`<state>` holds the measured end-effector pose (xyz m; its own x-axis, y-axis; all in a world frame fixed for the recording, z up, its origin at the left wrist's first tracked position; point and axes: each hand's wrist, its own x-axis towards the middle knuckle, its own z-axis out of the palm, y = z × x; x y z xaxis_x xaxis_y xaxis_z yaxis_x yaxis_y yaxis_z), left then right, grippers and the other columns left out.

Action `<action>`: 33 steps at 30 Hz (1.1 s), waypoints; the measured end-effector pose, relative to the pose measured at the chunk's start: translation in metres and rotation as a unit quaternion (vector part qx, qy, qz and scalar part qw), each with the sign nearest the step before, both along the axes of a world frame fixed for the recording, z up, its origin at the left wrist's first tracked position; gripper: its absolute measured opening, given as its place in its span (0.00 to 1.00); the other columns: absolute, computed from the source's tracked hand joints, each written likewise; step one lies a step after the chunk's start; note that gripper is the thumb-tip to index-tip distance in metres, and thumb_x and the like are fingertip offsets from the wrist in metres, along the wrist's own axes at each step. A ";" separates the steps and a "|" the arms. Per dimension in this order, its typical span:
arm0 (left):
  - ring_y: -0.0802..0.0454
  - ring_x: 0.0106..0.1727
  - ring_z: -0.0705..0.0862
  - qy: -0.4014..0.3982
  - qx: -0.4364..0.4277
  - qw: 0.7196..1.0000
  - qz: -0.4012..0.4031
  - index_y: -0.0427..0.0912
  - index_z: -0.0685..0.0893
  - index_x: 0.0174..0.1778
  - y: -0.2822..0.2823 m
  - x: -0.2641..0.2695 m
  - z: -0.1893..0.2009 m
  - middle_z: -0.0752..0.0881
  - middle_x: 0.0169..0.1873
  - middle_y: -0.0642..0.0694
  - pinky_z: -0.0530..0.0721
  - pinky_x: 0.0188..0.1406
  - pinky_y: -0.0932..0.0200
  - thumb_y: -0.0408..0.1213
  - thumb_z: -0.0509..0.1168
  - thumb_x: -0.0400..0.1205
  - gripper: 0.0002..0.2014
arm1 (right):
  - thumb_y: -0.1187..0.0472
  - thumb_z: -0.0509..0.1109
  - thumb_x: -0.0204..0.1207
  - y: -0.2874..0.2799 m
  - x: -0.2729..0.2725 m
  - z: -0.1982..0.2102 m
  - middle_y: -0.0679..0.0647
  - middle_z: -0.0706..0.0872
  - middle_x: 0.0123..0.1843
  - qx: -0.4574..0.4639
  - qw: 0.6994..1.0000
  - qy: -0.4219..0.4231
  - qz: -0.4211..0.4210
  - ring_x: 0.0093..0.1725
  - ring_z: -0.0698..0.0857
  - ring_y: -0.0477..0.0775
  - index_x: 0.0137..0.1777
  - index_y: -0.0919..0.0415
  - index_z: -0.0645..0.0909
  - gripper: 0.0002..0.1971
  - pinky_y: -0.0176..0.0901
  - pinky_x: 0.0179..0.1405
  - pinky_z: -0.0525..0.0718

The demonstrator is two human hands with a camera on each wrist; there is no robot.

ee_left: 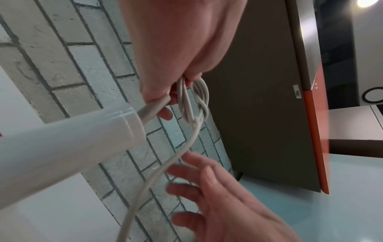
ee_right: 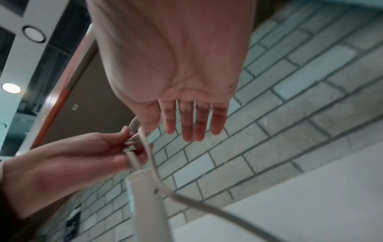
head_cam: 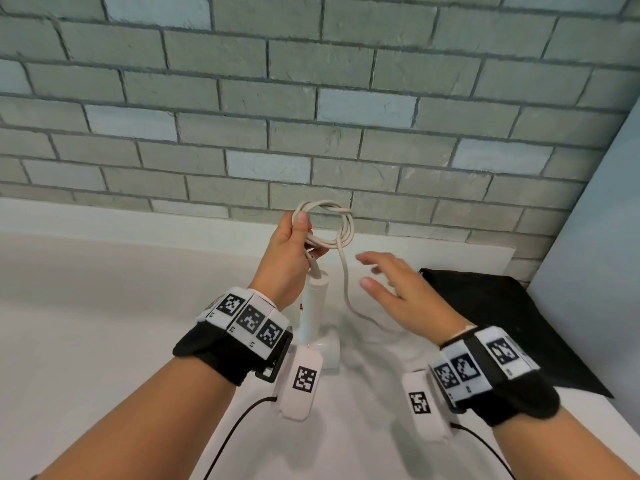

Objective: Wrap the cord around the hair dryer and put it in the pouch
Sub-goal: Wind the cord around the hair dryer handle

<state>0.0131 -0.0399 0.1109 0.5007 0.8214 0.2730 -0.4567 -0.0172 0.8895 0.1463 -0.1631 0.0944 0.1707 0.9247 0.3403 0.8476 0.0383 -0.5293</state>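
A white hair dryer [head_cam: 316, 313] stands on the white counter with its handle [ee_left: 68, 140] pointing up. Its white cord [head_cam: 343, 230] is gathered in loops above the handle, and my left hand [head_cam: 294, 247] grips those loops [ee_left: 193, 98]. A loose length of cord [ee_right: 207, 206] trails down from the loops to the counter, passing under my right hand. My right hand [head_cam: 391, 289] hovers just right of the trailing cord with fingers [ee_right: 187, 122] straight and spread, holding nothing. The black pouch [head_cam: 502, 320] lies flat on the counter to the right.
A grey brick wall [head_cam: 311, 116] rises behind the counter [head_cam: 104, 323]. A pale panel [head_cam: 595, 237] closes off the right side beyond the pouch. Thin black cables [head_cam: 235, 431] run from my wrist devices toward me.
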 end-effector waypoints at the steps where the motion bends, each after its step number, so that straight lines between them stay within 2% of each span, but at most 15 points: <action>1: 0.53 0.32 0.75 -0.002 0.002 1.000 -0.004 0.42 0.70 0.35 -0.001 0.001 -0.001 0.71 0.28 0.49 0.82 0.57 0.49 0.42 0.48 0.87 0.16 | 0.55 0.57 0.82 0.006 -0.008 0.000 0.43 0.76 0.61 -0.037 0.998 0.035 0.033 0.62 0.76 0.43 0.70 0.54 0.70 0.17 0.34 0.61 0.71; 2: 0.54 0.31 0.75 -0.006 0.002 1.000 -0.008 0.43 0.70 0.34 -0.002 0.000 -0.002 0.72 0.26 0.50 0.83 0.56 0.50 0.42 0.48 0.87 0.16 | 0.57 0.56 0.83 0.012 -0.013 -0.003 0.45 0.79 0.58 -0.064 0.993 0.075 0.071 0.60 0.78 0.44 0.69 0.55 0.71 0.16 0.36 0.63 0.73; 4: 0.57 0.29 0.76 -0.015 -0.002 1.000 -0.014 0.43 0.70 0.34 0.000 -0.002 -0.003 0.75 0.22 0.54 0.82 0.56 0.50 0.42 0.48 0.87 0.16 | 0.62 0.54 0.83 0.017 -0.016 -0.006 0.52 0.83 0.42 -0.079 0.975 0.169 0.122 0.45 0.83 0.48 0.60 0.56 0.76 0.12 0.38 0.55 0.79; 6: 0.57 0.27 0.77 -0.024 -0.015 0.999 -0.018 0.42 0.70 0.34 0.001 -0.006 -0.002 0.76 0.21 0.56 0.83 0.56 0.50 0.41 0.48 0.87 0.16 | 0.63 0.54 0.83 0.017 -0.010 -0.005 0.53 0.78 0.33 -0.093 0.959 0.234 0.126 0.31 0.80 0.46 0.51 0.57 0.80 0.12 0.35 0.41 0.79; 10: 0.54 0.29 0.75 -0.025 -0.042 0.998 -0.043 0.41 0.70 0.34 0.001 -0.011 0.000 0.71 0.28 0.47 0.84 0.46 0.57 0.40 0.47 0.87 0.17 | 0.63 0.57 0.82 0.014 0.003 -0.003 0.47 0.76 0.24 -0.122 0.935 0.315 0.111 0.21 0.72 0.44 0.37 0.63 0.79 0.14 0.40 0.28 0.72; 12: 0.56 0.26 0.77 -0.006 -0.039 0.997 -0.067 0.41 0.70 0.34 -0.001 -0.011 0.003 0.71 0.28 0.46 0.84 0.41 0.59 0.41 0.47 0.87 0.17 | 0.62 0.61 0.80 0.017 0.004 0.003 0.46 0.76 0.24 -0.113 0.948 0.285 0.083 0.21 0.69 0.43 0.36 0.61 0.81 0.13 0.36 0.24 0.66; 14: 0.56 0.24 0.77 0.022 -0.035 0.995 -0.095 0.41 0.71 0.33 -0.005 -0.011 0.006 0.71 0.27 0.46 0.83 0.35 0.62 0.41 0.47 0.87 0.17 | 0.61 0.67 0.77 0.023 0.001 0.012 0.47 0.77 0.25 -0.092 0.963 0.247 0.049 0.20 0.69 0.41 0.34 0.58 0.83 0.10 0.30 0.20 0.65; 16: 0.56 0.23 0.76 0.057 -0.016 0.991 -0.117 0.41 0.70 0.33 -0.009 -0.011 0.009 0.70 0.26 0.46 0.81 0.30 0.64 0.42 0.48 0.87 0.17 | 0.66 0.69 0.74 0.031 0.000 0.020 0.48 0.78 0.26 -0.067 0.969 0.234 0.030 0.19 0.68 0.40 0.33 0.58 0.83 0.09 0.28 0.19 0.66; 18: 0.58 0.22 0.75 0.091 0.006 0.988 -0.124 0.42 0.70 0.33 -0.012 -0.011 0.010 0.70 0.25 0.47 0.76 0.30 0.64 0.43 0.48 0.87 0.17 | 0.70 0.68 0.73 0.038 -0.001 0.026 0.51 0.77 0.24 -0.056 0.974 0.219 0.030 0.18 0.67 0.41 0.34 0.65 0.83 0.07 0.31 0.19 0.66; 20: 0.58 0.23 0.76 0.112 0.010 0.985 -0.129 0.42 0.70 0.33 -0.015 -0.012 0.011 0.72 0.23 0.49 0.75 0.30 0.65 0.43 0.48 0.87 0.17 | 0.69 0.70 0.73 0.043 -0.003 0.030 0.53 0.73 0.21 -0.039 0.974 0.218 0.045 0.17 0.66 0.44 0.33 0.71 0.81 0.08 0.33 0.18 0.65; 23: 0.52 0.32 0.76 0.145 0.013 0.978 -0.149 0.43 0.74 0.38 -0.017 -0.014 0.014 0.76 0.29 0.46 0.75 0.34 0.60 0.42 0.48 0.87 0.15 | 0.65 0.73 0.70 0.049 -0.007 0.033 0.57 0.73 0.26 -0.016 0.963 0.258 0.080 0.25 0.67 0.52 0.27 0.64 0.77 0.12 0.38 0.24 0.63; 25: 0.49 0.39 0.77 0.169 0.025 0.974 -0.146 0.45 0.77 0.44 -0.018 -0.014 0.013 0.80 0.37 0.44 0.75 0.37 0.56 0.41 0.49 0.87 0.13 | 0.62 0.75 0.67 0.051 -0.008 0.033 0.59 0.77 0.31 0.000 0.950 0.297 0.096 0.31 0.69 0.56 0.31 0.59 0.83 0.05 0.41 0.30 0.66; 27: 0.46 0.40 0.74 0.179 0.044 0.974 -0.135 0.48 0.77 0.47 -0.019 -0.014 0.013 0.78 0.43 0.41 0.74 0.34 0.57 0.42 0.49 0.87 0.12 | 0.61 0.73 0.67 0.052 -0.007 0.033 0.58 0.80 0.31 -0.007 0.932 0.343 0.116 0.31 0.74 0.54 0.35 0.60 0.85 0.03 0.40 0.31 0.71; 30: 0.47 0.38 0.73 0.189 0.079 0.974 -0.100 0.50 0.76 0.47 -0.021 -0.013 0.012 0.77 0.41 0.42 0.72 0.30 0.60 0.42 0.48 0.87 0.11 | 0.64 0.62 0.79 0.052 -0.008 0.035 0.48 0.81 0.23 -0.046 0.902 0.411 0.128 0.24 0.75 0.44 0.37 0.63 0.82 0.11 0.34 0.26 0.72; 33: 0.44 0.43 0.76 0.199 0.114 0.972 -0.056 0.49 0.77 0.48 -0.019 -0.010 0.010 0.81 0.43 0.39 0.73 0.35 0.54 0.41 0.50 0.87 0.11 | 0.48 0.58 0.79 0.047 -0.006 0.040 0.50 0.83 0.26 -0.071 0.876 0.462 0.117 0.27 0.76 0.48 0.37 0.65 0.83 0.22 0.37 0.29 0.71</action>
